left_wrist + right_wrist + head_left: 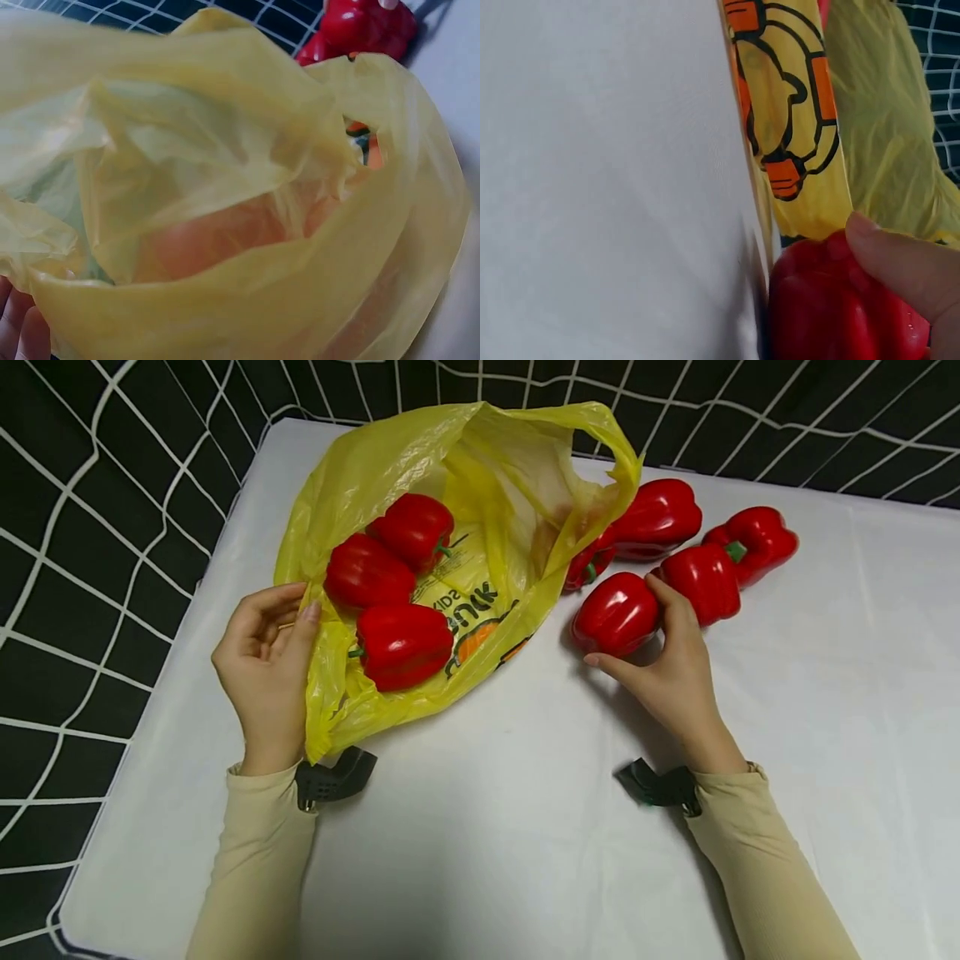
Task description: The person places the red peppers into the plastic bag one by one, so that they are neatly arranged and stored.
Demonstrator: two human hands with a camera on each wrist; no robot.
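Note:
A yellow plastic bag (pixel 517 477) lies with its mouth spread, and three red bell peppers (pixel 405 646) are inside it. My left hand (pixel 270 660) pinches the bag's left edge between thumb and fingers. To the right of the bag, my right hand (pixel 675 668) grips another red bell pepper (pixel 617 614), thumb on its near side and a finger on its far side. In the right wrist view that thumb lies across the top of the held pepper (pixel 832 307), close to the bag's printed side (pixel 810 195). Translucent plastic (pixel 225 315) covers most of the left wrist view.
Several more red peppers (pixel 701 583) stand behind and right of the held one; one (pixel 588 564) is partly covered by the bag's rim. All rest on a white-covered table (pixel 487 827). White netting (pixel 97 668) over a dark backing borders the left and far sides.

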